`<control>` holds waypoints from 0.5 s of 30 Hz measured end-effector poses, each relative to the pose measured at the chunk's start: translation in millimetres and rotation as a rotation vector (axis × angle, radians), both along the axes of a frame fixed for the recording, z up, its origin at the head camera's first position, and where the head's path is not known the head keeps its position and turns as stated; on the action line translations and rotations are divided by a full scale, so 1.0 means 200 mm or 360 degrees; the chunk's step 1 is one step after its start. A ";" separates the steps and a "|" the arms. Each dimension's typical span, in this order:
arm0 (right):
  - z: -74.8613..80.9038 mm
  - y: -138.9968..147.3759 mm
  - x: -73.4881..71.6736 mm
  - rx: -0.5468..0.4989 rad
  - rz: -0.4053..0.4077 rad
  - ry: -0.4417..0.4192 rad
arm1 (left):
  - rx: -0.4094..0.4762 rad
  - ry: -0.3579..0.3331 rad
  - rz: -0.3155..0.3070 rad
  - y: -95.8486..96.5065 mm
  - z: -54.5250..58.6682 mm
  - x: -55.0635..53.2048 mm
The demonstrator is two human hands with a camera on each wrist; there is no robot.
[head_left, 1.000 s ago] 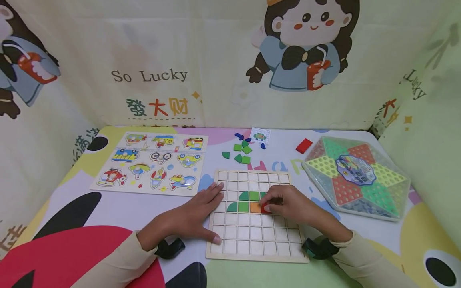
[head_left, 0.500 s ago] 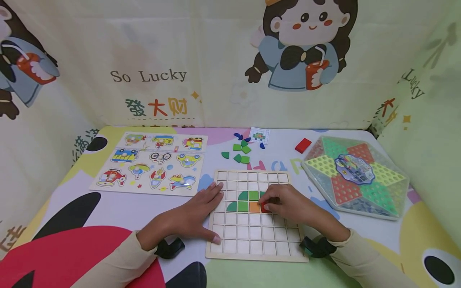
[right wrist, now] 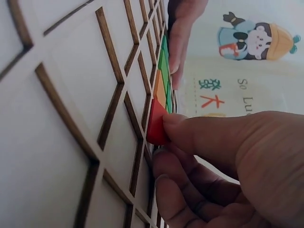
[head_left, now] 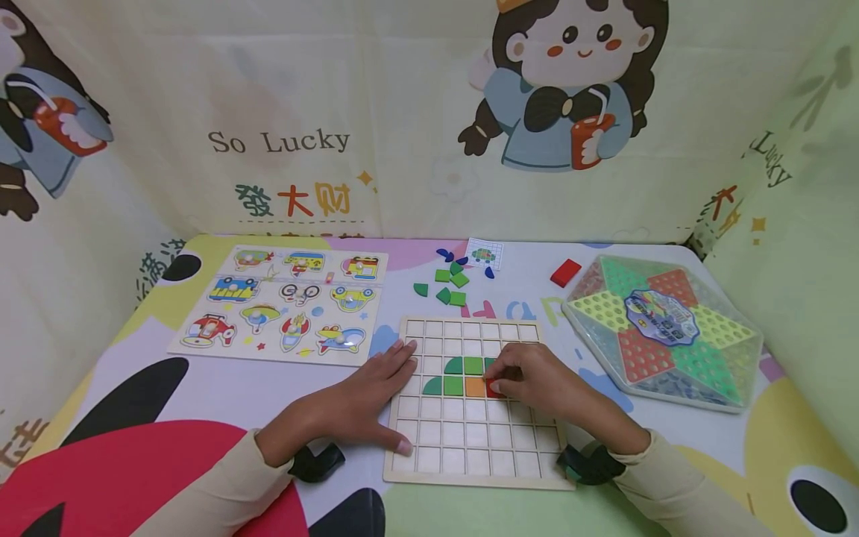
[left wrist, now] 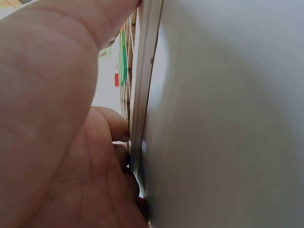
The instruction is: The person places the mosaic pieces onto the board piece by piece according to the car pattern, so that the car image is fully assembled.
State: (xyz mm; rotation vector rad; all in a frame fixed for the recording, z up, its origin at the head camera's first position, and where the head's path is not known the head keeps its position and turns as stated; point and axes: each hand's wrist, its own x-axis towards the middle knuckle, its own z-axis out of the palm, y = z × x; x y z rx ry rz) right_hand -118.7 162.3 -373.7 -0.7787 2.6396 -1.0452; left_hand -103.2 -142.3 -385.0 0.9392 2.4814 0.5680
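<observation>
A wooden grid board [head_left: 479, 435] lies in the middle of the table in the head view. My left hand [head_left: 359, 395] rests along its left edge, fingers extended and thumb spread toward the lower left corner. Green square and quarter-round tiles [head_left: 453, 385] fill some cells, with an orange square tile [head_left: 475, 387] beside them. Right of the orange one is a red tile [right wrist: 156, 122], which my right hand [head_left: 540, 377] pinches between thumb and fingers at its cell. In the right wrist view the thumb is on the red tile's edge; my right fingers partly hide a green tile behind it.
Loose green tiles [head_left: 458, 298] and dark blue pieces [head_left: 490, 273] lie beyond the board near a small pattern card [head_left: 485, 253]. A picture puzzle board [head_left: 282, 306] is at the left. At right are a red block [head_left: 566, 272] and a hexagonal game box [head_left: 664, 335].
</observation>
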 end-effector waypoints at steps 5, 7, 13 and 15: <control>0.00 0.00 0.00 0.0008 0.0019 0.0024 | -0.0002 0.0005 0.0001 0.00 0.00 0.00; 0.00 0.00 -0.01 -0.0003 0.0018 0.0022 | -0.0002 0.0006 0.0001 0.00 0.00 0.00; 0.00 0.01 -0.04 -0.0032 -0.0025 0.0000 | 0.0011 0.0002 -0.0007 0.00 0.00 0.00; 0.00 0.01 -0.06 -0.0047 -0.0052 -0.0015 | 0.0013 -0.0001 -0.0005 0.00 0.00 0.00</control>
